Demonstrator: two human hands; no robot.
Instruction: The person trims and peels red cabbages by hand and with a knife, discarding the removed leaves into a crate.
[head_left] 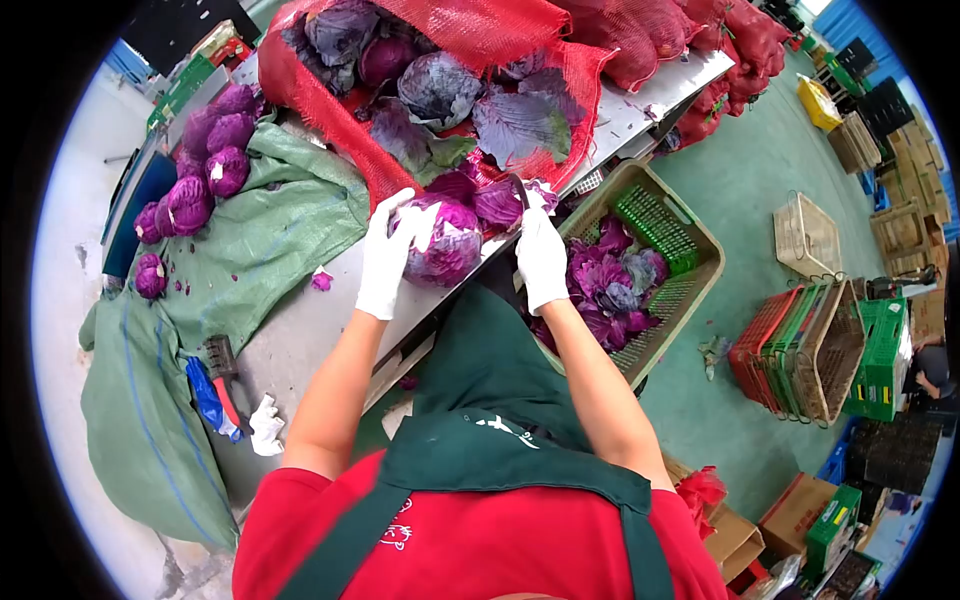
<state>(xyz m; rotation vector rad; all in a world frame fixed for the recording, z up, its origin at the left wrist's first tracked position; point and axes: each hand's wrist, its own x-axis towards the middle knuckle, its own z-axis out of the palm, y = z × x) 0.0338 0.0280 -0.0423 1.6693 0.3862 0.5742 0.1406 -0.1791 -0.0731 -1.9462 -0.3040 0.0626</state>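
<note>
A red cabbage (445, 243) with a pale cut patch sits at the table's edge. My left hand (383, 255), in a white glove, grips its left side with the fingers over the top. On the other side, my gloved right hand (541, 262) is closed around a thin, dark, curved tool that looks like a knife (519, 190); its handle is hidden in the palm. Loose purple leaves (497, 203) lie between the hands. Just beyond them, an open red mesh sack (330, 110) holds several cabbages with dark outer leaves (437, 88).
Below my right arm stands a crate (703, 262) of trimmed leaves. Peeled cabbages (188, 205) line the table's far left beside green sacking (290, 190). A brush-like tool (222, 360) lies nearer. Full red sacks (625, 40) fill the back right; stacked crates (790, 345) stand on the floor.
</note>
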